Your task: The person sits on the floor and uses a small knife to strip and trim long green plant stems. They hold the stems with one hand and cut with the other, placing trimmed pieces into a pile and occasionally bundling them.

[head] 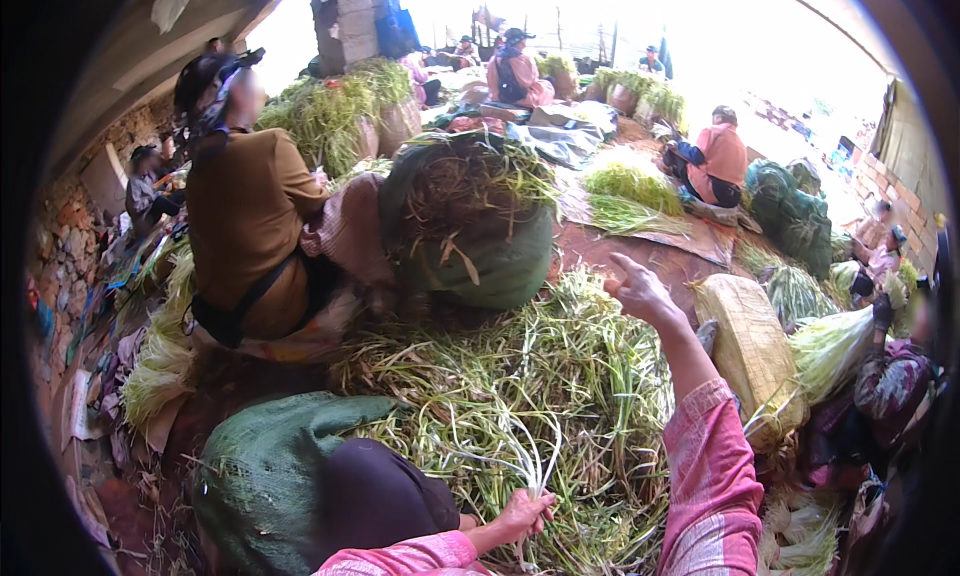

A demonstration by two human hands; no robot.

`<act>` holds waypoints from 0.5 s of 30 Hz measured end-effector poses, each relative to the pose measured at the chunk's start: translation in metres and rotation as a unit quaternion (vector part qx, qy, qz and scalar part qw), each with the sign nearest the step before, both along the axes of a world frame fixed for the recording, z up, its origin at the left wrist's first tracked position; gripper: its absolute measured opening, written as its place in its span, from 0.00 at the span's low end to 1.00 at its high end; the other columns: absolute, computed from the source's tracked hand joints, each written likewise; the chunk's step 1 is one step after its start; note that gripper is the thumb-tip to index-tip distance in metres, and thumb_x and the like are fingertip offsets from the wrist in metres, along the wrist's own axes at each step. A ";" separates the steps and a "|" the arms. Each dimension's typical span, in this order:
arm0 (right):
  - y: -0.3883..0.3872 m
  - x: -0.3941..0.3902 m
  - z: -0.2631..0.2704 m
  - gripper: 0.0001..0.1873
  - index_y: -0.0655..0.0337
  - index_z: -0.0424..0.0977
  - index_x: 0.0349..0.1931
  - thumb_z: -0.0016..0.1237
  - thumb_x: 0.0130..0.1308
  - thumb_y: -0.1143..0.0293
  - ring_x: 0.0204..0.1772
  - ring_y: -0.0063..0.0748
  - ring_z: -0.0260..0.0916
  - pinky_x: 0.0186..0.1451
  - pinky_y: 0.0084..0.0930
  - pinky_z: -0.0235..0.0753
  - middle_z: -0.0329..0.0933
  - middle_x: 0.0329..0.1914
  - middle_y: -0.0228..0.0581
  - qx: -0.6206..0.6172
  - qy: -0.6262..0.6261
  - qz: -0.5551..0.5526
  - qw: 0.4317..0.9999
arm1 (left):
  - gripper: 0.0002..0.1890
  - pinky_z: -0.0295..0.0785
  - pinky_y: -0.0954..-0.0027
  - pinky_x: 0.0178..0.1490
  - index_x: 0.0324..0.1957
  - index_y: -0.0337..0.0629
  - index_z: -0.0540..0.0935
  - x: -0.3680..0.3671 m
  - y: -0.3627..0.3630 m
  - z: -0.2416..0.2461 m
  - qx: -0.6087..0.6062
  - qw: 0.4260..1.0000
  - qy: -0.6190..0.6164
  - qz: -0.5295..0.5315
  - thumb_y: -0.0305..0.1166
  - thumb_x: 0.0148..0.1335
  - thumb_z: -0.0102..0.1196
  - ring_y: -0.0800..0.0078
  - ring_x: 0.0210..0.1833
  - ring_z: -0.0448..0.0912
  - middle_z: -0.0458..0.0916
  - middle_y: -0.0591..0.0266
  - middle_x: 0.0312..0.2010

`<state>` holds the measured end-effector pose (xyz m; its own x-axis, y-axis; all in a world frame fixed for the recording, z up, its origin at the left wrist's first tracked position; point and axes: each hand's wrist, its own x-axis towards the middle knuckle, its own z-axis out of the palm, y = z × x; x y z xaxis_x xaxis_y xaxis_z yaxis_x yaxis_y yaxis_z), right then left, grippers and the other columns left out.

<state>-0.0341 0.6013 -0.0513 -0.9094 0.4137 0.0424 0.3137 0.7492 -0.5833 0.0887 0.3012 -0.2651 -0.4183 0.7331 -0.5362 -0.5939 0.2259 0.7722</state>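
Low in the middle of the head view, my left hand is closed around a small bunch of pale, long-leafed stalks, with their leaves fanned out above the fist. A wide heap of loose green and yellowish leaves lies beneath and beyond it. My right hand is raised over the far right part of the heap, index finger extended, with nothing seen in it. Both arms wear pink sleeves. A green mesh sack lies by my dark-clothed knee.
A large green sack topped with wilted leaves stands past the heap. A person in a brown jacket sits at left. A yellow woven bundle stands at right, beside a person holding pale stalks. Several people sit farther back.
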 end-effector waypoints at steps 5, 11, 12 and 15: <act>0.009 0.001 -0.046 0.22 0.65 0.70 0.44 0.47 0.55 0.57 0.27 0.37 0.73 0.32 0.33 0.70 0.75 0.29 0.50 0.062 0.062 0.051 0.995 | 0.13 0.60 0.82 0.07 0.33 0.36 0.73 0.002 0.004 -0.010 -0.006 0.999 0.034 0.025 0.38 0.61 0.48 0.83 0.07 0.68 0.77 0.63 0.16; -0.012 0.046 -0.118 0.19 0.62 0.71 0.48 0.44 0.60 0.61 0.23 0.27 0.73 0.24 0.24 0.73 0.77 0.29 0.45 -0.140 -0.047 0.015 0.989 | 0.14 0.59 0.83 0.08 0.33 0.37 0.73 0.001 0.005 -0.024 0.015 0.999 0.023 0.022 0.41 0.60 0.48 0.84 0.07 0.67 0.76 0.65 0.17; -0.015 0.053 -0.124 0.18 0.61 0.71 0.47 0.44 0.61 0.62 0.23 0.27 0.73 0.25 0.23 0.73 0.77 0.29 0.45 -0.143 -0.083 -0.003 0.986 | 0.15 0.59 0.82 0.08 0.33 0.37 0.73 0.001 0.005 -0.025 0.009 0.999 0.030 0.019 0.41 0.60 0.49 0.83 0.07 0.67 0.76 0.65 0.16; -0.021 0.069 -0.133 0.18 0.61 0.69 0.49 0.45 0.60 0.63 0.24 0.27 0.74 0.27 0.22 0.74 0.77 0.33 0.45 -0.170 -0.142 -0.007 0.975 | 0.16 0.60 0.82 0.08 0.32 0.37 0.74 0.000 0.005 -0.026 0.004 0.999 0.048 -0.009 0.42 0.59 0.50 0.83 0.07 0.67 0.77 0.65 0.16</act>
